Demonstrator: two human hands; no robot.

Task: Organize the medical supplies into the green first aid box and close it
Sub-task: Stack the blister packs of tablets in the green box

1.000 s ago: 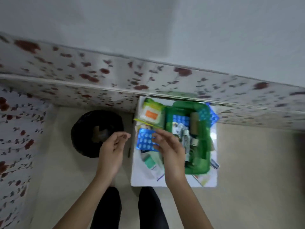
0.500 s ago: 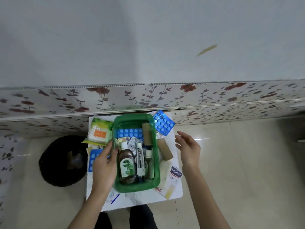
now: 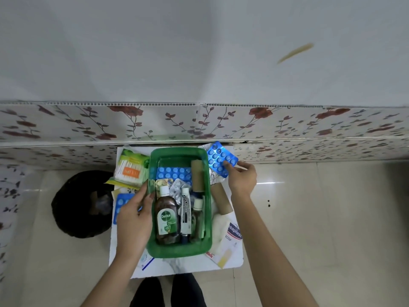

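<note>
The green first aid box (image 3: pixel 179 250) sits open on a small white table (image 3: pixel 190 265). Inside it lie a brown Dettol bottle (image 3: pixel 166 218), a white tube (image 3: pixel 185 216), a small bottle (image 3: pixel 197 216), a blue blister pack (image 3: pixel 173 173) and a brown roll (image 3: pixel 197 175). My left hand (image 3: pixel 135 216) rests against the box's left wall, over another blue blister pack (image 3: pixel 120 203). My right hand (image 3: pixel 242 180) pinches a blue blister pack (image 3: pixel 220 158) at the box's far right corner. A cotton swab pack (image 3: pixel 131 168) lies left of the box.
Right of the box lie a second brown roll (image 3: pixel 220 201), white gauze (image 3: pixel 219 227) and a plaster packet (image 3: pixel 230 240). A black bin (image 3: pixel 81 204) stands on the floor left of the table. A floral panelled wall (image 3: pixel 199 122) runs behind.
My right hand has reached forward and taken hold of the blue blister pack at the box's far right corner. My left hand stays against the box's left wall.
</note>
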